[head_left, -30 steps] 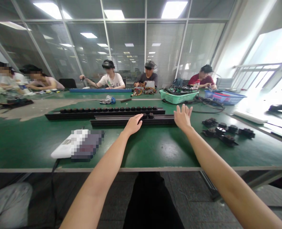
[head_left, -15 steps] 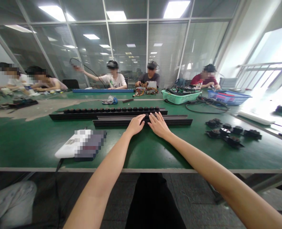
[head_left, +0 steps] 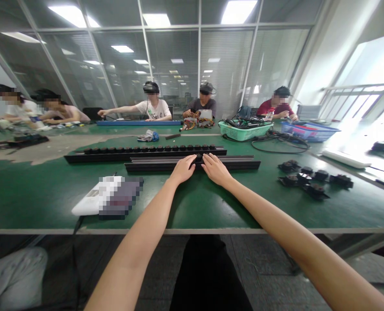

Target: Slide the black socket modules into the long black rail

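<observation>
Black rail (head_left: 153, 166) is laid left to right across the centre of the frame, on the green counter (head_left: 244, 207). Its near side is overlapped by the left hand (head_left: 183, 169) and the right hand (head_left: 216, 169), backs up, fingers pointed away from the camera. A small black piece (head_left: 199, 158) is seen on the rail, in the narrow space between the two sets of fingertips. Neither hand is clenched into a fist; whether the piece is pinched in either grip cannot be told, as the finger undersides are hidden. A longer rail (head_left: 81, 159), topped by a row of dark round units, is placed just behind, extending toward the left. Loose black parts (head_left: 315, 191) are grouped at right. A white device (head_left: 85, 204) is noted at lower left, and a green basket (head_left: 245, 132) at upper right of centre.
</observation>
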### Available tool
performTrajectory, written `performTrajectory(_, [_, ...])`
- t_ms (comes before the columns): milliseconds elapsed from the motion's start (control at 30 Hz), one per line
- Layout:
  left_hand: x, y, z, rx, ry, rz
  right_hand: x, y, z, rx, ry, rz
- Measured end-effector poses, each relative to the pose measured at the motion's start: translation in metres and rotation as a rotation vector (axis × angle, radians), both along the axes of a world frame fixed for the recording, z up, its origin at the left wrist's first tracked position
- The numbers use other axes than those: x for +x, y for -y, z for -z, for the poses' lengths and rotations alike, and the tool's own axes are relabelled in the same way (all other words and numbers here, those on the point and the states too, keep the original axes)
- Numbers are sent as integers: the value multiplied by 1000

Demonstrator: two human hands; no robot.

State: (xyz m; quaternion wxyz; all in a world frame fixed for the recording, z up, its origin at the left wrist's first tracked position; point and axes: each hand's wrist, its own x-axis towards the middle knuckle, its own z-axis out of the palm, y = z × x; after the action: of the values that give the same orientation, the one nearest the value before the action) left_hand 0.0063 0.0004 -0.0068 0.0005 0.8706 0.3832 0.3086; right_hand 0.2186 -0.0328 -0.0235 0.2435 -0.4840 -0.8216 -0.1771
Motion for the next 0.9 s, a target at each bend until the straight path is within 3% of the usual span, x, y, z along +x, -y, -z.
performTrajectory(900, [-1,-4,3,10,40,14,2,4,-4,37,-30,52])
